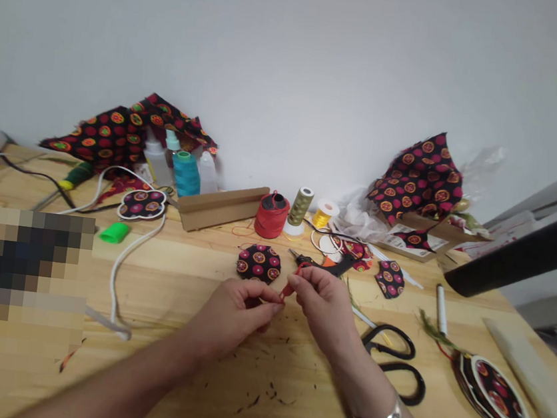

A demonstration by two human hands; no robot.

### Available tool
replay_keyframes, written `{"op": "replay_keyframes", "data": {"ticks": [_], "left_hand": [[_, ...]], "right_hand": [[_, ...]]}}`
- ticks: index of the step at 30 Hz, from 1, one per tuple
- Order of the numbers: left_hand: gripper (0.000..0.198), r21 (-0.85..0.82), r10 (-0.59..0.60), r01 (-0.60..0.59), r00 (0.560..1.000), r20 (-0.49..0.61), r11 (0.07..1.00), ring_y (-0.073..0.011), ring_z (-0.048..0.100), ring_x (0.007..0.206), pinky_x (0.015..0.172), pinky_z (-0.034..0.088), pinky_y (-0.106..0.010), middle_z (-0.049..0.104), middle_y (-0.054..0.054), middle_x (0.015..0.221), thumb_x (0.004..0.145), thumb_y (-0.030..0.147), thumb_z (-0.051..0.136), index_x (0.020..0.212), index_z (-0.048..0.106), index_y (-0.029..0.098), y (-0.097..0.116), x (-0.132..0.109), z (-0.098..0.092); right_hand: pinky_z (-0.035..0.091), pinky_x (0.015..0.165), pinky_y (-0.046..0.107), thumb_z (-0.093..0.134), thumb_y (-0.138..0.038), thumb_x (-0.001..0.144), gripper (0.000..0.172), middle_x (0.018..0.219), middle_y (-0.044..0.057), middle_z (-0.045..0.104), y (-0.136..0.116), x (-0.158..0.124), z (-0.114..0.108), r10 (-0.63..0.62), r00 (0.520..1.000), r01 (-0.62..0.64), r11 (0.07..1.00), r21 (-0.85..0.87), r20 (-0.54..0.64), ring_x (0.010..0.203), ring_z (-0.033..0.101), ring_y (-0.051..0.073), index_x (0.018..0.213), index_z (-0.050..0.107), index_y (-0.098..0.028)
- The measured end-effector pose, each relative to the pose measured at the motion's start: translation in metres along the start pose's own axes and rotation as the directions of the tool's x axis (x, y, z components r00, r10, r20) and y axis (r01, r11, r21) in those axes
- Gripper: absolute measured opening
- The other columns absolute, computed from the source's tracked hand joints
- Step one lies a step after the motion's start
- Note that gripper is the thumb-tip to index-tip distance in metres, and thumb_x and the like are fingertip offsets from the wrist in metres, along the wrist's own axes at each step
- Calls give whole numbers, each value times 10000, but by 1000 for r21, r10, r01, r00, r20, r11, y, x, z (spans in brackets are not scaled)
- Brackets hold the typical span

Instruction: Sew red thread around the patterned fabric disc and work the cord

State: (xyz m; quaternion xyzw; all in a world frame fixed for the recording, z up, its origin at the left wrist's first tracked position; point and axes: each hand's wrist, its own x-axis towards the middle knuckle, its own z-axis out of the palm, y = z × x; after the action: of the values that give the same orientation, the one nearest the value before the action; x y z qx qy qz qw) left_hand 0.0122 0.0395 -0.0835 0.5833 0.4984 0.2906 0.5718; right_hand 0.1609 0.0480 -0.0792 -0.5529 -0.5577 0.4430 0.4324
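Above the middle of the table, my left hand (241, 309) and my right hand (322, 304) meet, fingertips nearly touching. Both are closed in a pinch on a small length of red thread (287, 290); its exact form between the fingers is hard to make out. Just beyond them lies a patterned fabric disc (259, 263) in black, pink and orange. A glue gun (337, 267) lies partly behind my right hand. Black-handled scissors (397, 341) rest beside my right wrist, their blades partly hidden. Further back stands a red thread spool (272, 216).
An olive thread cone (301, 207), a yellow spool (325, 213) and a cardboard strip (223, 207) stand behind. White cord (116, 278) and a green cap (114, 232) lie left. Right are a marker (441, 309), a round fabric piece (499, 393) and a dark overhanging bar (524, 258).
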Motion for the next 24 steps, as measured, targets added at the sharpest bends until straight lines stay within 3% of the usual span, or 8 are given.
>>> {"op": "replay_keyframes", "data": {"ticks": [6,10,15,19,21,22,24], "left_hand": [[160,63,112,-110,993,-32,992,-102,418,535,514,309,-221,511,35,558,729,267,562,690,674,160,0,1,0],[182,104,176,-172,984,-27,980,-122,469,607,581,349,-230,555,16,621,753,263,539,705,688,169,-2,1,0],[190,207,221,-213,975,-16,955,-156,526,689,652,397,-265,584,-22,726,761,260,522,717,683,170,-5,0,-1],[164,202,319,-274,917,-241,940,-218,496,1026,906,344,-324,546,-82,1036,746,250,540,648,638,162,-3,2,-6],[145,133,332,-305,877,-346,943,-222,453,1108,961,305,-334,534,-88,1081,753,255,540,664,612,166,-2,3,-7],[121,69,317,-313,879,-356,947,-217,456,1113,963,311,-335,541,-86,1091,757,258,541,709,608,170,-2,3,-7],[150,-110,252,-292,925,-285,950,-202,502,1075,931,360,-332,567,-77,1103,767,260,538,884,593,185,-2,3,-5]], "right_hand": [[165,374,192,577,-321,727,221,401,-73,366,0,-1,2,134,986,-156,955,253,104,375,262,52,586,565,-151],[178,374,182,598,-313,709,204,448,-62,428,0,-2,5,153,976,-200,909,366,152,384,269,44,601,529,-155],[231,390,172,606,-319,699,217,518,-36,507,0,-2,6,149,980,-188,916,354,133,402,326,41,605,508,-150],[236,386,175,587,-326,719,226,490,-52,459,3,-1,4,121,988,-144,952,271,100,403,329,48,598,505,-154],[250,391,177,576,-314,728,218,506,-45,475,3,-1,4,97,991,-115,968,225,89,411,338,50,597,507,-155],[255,394,177,570,-304,732,212,518,-41,487,3,-1,4,87,992,-103,974,201,86,414,343,50,595,506,-155],[259,397,179,556,-282,742,202,532,-36,504,3,-2,4,65,994,-78,985,151,88,418,344,52,590,506,-158]]}}
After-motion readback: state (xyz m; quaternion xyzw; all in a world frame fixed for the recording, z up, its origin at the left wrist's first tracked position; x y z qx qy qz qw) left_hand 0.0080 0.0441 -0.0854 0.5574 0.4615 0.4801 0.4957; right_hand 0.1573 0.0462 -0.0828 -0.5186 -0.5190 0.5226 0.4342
